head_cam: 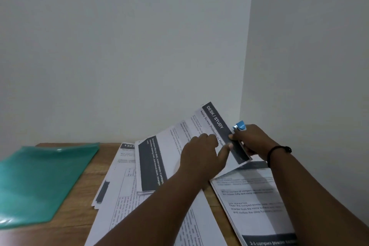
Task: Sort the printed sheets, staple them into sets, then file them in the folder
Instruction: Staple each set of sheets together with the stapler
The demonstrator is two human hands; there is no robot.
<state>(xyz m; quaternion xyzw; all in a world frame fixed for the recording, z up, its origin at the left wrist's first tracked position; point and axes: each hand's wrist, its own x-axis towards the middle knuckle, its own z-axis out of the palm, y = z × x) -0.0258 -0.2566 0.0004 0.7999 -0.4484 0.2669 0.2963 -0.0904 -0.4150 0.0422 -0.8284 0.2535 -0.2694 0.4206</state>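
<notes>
Our right hand (250, 142) is curled around a small blue and silver stapler (239, 126), whose tip pokes out above the knuckles. The stapler sits at the top edge of a set of printed sheets (199, 138), right against the dark header band that reads "DESK / STUDY". Our right thumb lies on that band. A black band (278, 151) circles our right wrist.

Our left hand (201, 156) pinches the same set of sheets from the front, thumb stretched toward the header band and fingers bent over the page, holding it lifted and tilted above the desk. The lower end of this set droops down onto the other papers.

Beneath our hands, more printed sheets lie spread on the wooden desk (65, 229). One pile (255, 201) rests under our right forearm, its text mentioning a compact powder. Another overlapping pile (123, 189) lies under our left forearm, with a page numbered "1327" at its far end.

A translucent green folder (40, 181) lies flat on the desk's left side, apart from the papers. The desk stands in a corner of plain white walls (119, 46).
</notes>
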